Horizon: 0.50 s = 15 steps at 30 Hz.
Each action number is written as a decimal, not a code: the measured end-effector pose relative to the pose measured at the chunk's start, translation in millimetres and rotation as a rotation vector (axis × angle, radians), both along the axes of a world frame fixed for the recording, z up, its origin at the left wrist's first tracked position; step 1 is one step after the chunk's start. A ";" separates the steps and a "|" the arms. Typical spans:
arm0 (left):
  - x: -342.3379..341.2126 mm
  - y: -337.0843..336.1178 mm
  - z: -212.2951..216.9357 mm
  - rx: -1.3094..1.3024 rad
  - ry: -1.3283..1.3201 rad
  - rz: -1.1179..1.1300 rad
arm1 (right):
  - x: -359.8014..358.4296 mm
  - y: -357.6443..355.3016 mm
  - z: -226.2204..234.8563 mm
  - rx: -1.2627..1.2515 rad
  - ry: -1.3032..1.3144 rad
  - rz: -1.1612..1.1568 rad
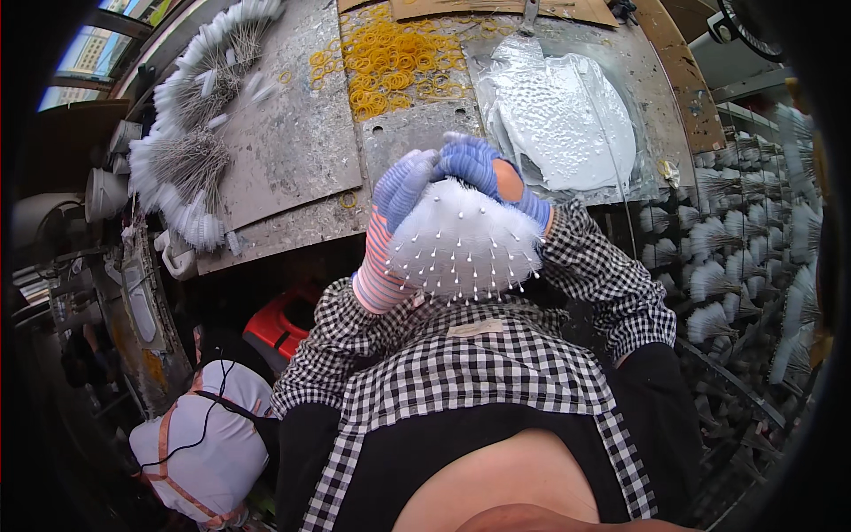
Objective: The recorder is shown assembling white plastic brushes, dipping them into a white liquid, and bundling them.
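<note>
Both my hands are up in front of my chest at the table's near edge, in striped knit gloves. Between them is a fanned bundle of white-bristled wire brushes [465,238], its bristle side turned toward me. Small white blobs sit on many of the tips, most densely along the lower edge. My left hand [401,197], in a blue and pink glove, is closed round the bundle's left side. My right hand [483,170], in a blue glove with bare skin showing at an opening, wraps its top and right side. The bundle hides the stems and some fingers.
A puddle of thick white paste [567,120] lies on a plastic-covered area at the table's right. Yellow rubber bands [390,66] are heaped at the back middle. Brush bundles [182,160] line the left edge. Racks of brushes [718,239] stand right; a red stool [279,324] is low left.
</note>
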<state>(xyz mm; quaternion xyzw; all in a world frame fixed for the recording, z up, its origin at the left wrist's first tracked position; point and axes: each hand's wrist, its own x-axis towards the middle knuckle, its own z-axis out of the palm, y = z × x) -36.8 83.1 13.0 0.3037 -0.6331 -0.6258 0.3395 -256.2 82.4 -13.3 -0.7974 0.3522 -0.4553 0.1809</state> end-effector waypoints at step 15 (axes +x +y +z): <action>-30.7 -89.0 53.7 0.162 -0.268 -0.455 | -46.0 -38.9 121.2 -0.659 0.657 -0.128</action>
